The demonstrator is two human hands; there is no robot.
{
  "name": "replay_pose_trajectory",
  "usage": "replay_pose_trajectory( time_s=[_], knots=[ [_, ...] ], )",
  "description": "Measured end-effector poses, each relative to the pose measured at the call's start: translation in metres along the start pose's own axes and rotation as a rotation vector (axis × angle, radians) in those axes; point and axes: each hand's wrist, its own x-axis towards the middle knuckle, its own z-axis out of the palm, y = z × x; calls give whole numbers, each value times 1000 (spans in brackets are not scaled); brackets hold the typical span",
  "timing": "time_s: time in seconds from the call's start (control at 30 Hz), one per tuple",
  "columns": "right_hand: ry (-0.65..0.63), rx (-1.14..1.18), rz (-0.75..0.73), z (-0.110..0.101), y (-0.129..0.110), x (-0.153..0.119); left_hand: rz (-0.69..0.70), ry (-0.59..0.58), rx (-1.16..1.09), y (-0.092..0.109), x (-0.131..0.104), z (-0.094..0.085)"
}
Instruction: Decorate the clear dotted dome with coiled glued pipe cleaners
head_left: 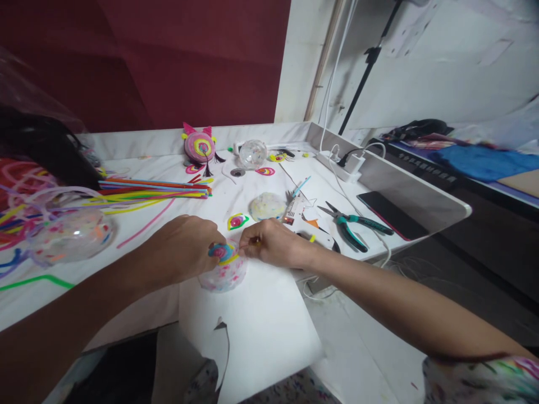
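Note:
My left hand (187, 247) is closed, its fingers on a small coiled piece (221, 252) of pink, blue and yellow strips. This piece lies against a clear plastic dome (223, 279) with pink specks, resting above a white sheet over my lap. At the right edge of the coil my right hand (272, 241) is pinched; whatever its fingertips hold is too small to make out. Just beyond the hands lies an eye-shaped coil (238, 222) in green, yellow and pink. A second, yellowish speckled dome (268, 207) sits behind my right hand.
Right of my hands are a hot glue gun (296, 209), green-handled pliers (351, 224) and a black phone (391, 214). Coloured pipe cleaners (155, 189) and a clear speckled ball (69, 235) lie left. A pink decorated ball (200, 147) stands behind. A cable trails over the table's right edge.

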Motion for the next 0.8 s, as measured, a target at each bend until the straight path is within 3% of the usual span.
replay_pose_trajectory(
  time_s=[0.13, 0.8],
  knots=[
    [-11, -126, 0, -3, -5, 4, -31, -92, 62, 2, 0, -2],
    [-133, -405, -138, -10, -16, 29, -11, -92, 147, 8, -2, -6]
  ],
)
